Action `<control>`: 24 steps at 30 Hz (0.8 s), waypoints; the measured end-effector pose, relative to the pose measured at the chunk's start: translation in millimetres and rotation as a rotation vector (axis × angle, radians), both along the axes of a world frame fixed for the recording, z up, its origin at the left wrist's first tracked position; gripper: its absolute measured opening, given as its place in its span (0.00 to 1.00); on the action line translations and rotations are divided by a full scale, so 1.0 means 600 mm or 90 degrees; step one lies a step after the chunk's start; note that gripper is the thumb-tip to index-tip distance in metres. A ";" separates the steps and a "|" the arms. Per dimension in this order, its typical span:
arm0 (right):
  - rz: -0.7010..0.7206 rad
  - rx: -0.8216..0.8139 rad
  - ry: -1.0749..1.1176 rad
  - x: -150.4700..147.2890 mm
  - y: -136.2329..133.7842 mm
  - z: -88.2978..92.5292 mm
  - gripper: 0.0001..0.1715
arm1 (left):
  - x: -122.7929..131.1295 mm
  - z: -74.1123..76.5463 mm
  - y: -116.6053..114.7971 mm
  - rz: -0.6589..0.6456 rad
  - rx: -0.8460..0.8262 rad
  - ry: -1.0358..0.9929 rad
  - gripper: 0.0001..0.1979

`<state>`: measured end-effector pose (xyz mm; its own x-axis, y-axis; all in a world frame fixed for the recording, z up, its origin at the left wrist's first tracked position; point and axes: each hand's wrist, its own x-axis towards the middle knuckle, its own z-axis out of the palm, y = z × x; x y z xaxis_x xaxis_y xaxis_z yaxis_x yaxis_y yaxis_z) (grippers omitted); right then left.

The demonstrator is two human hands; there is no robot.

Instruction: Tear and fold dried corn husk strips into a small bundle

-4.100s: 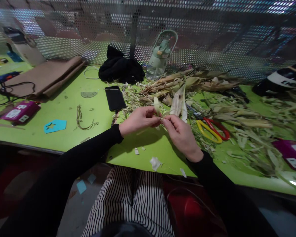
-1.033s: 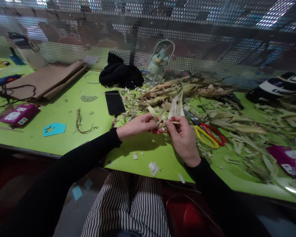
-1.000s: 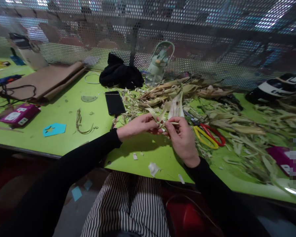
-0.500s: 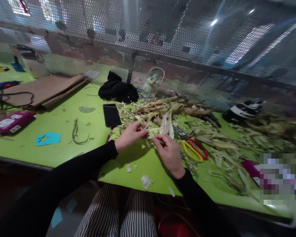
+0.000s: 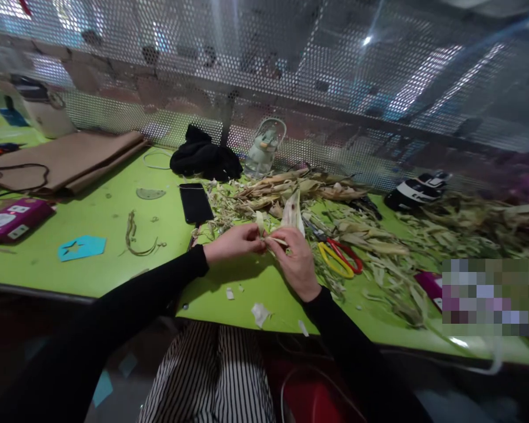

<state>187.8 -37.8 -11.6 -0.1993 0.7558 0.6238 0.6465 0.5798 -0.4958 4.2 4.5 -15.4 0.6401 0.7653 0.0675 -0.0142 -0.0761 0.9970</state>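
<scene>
Pinching dry husk strip between left hand and right hand, fingertips closed. Probably light, papery, tear-prone; best gripped low, beside the fingertips.

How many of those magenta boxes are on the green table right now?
2: one magenta box at the table's far left edge, another at the right among the husks, partly blurred. More may lie hidden under them.

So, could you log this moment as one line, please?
left hand: pinching leaf strip | right hand: pinching leaf strip | scissors: on table
</scene>
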 end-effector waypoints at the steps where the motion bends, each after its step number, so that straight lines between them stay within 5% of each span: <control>1: -0.005 -0.021 0.016 -0.001 -0.001 0.001 0.10 | 0.000 0.001 0.000 -0.003 0.001 -0.003 0.08; 13: 0.005 -0.277 0.365 -0.008 0.014 -0.012 0.27 | -0.001 0.007 -0.013 0.038 0.007 0.011 0.07; 24: 0.082 -0.313 0.339 -0.004 0.011 -0.004 0.15 | -0.008 0.003 -0.003 -0.048 0.018 -0.020 0.17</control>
